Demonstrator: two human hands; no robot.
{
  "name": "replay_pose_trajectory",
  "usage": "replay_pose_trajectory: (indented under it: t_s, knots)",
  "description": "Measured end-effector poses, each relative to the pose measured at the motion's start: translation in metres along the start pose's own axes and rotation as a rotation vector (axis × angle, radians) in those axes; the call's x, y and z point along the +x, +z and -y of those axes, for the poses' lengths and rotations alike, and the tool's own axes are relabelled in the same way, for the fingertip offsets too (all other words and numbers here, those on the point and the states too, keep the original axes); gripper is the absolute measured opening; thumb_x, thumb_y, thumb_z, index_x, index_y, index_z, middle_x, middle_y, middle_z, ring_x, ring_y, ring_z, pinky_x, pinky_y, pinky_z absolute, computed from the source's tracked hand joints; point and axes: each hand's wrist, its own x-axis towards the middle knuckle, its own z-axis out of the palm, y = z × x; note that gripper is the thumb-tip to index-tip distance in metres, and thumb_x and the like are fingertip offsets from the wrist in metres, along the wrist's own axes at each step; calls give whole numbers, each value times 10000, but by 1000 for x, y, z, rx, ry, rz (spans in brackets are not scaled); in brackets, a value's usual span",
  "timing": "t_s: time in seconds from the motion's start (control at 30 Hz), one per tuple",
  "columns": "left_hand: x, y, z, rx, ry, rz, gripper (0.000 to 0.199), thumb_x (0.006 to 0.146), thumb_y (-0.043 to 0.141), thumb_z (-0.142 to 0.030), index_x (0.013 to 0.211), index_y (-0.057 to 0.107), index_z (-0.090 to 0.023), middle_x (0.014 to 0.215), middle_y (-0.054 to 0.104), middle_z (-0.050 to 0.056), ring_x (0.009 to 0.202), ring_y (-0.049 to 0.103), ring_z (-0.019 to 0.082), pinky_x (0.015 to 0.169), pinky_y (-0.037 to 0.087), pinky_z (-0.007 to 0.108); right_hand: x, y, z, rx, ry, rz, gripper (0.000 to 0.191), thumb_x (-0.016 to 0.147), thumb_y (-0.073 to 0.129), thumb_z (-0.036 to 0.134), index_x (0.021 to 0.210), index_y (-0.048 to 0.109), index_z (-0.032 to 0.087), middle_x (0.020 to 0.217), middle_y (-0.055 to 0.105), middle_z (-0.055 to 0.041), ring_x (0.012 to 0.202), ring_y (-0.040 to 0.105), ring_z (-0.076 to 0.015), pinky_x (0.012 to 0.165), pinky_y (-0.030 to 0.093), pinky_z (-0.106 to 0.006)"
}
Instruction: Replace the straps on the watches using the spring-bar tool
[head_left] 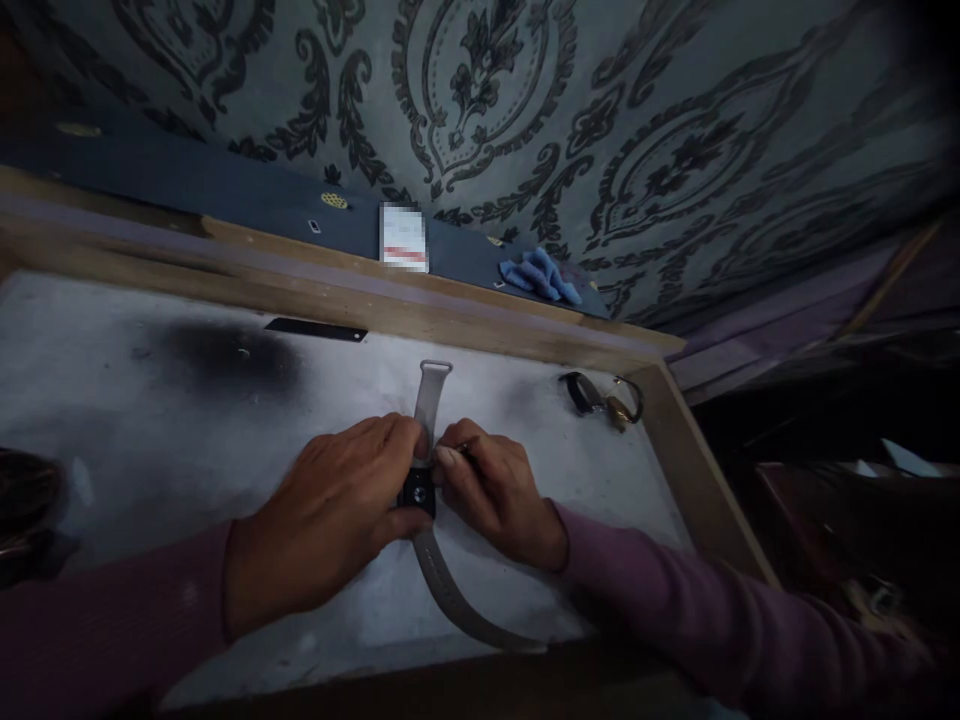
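Observation:
A smartwatch (418,494) with a grey strap lies face down, its dark back and round sensor showing. My left hand (330,505) grips the watch body, thumb at its lower edge and fingers at its upper edge. One strap half with a loop (433,388) points away from me. The longer, holed half (457,608) curves toward the lower right. My right hand (491,490) is closed in a pinch beside the upper strap joint. Something small and dark shows between its fingers, too hidden to name.
A raised wooden rim (480,320) borders the white work surface (337,385). Near the back lies a flat black strip (316,330). Wristwatches (581,393) rest at the right corner. A blue cloth (541,275) and a white card-like item (403,238) sit on the ledge.

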Motion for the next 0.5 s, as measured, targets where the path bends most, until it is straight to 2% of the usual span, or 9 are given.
replay_pose_trajectory:
  t_s: [0.5]
  knots:
    - [0, -3, -2, -13, -17, 22, 262, 804, 681, -220, 894, 435, -220, 919, 586, -11, 868, 579, 204, 685, 385, 316, 1, 0, 0, -48, -74, 6, 171, 969, 415, 156, 808, 447, 205, 632, 494, 42, 494, 463, -86, 510, 377, -224]
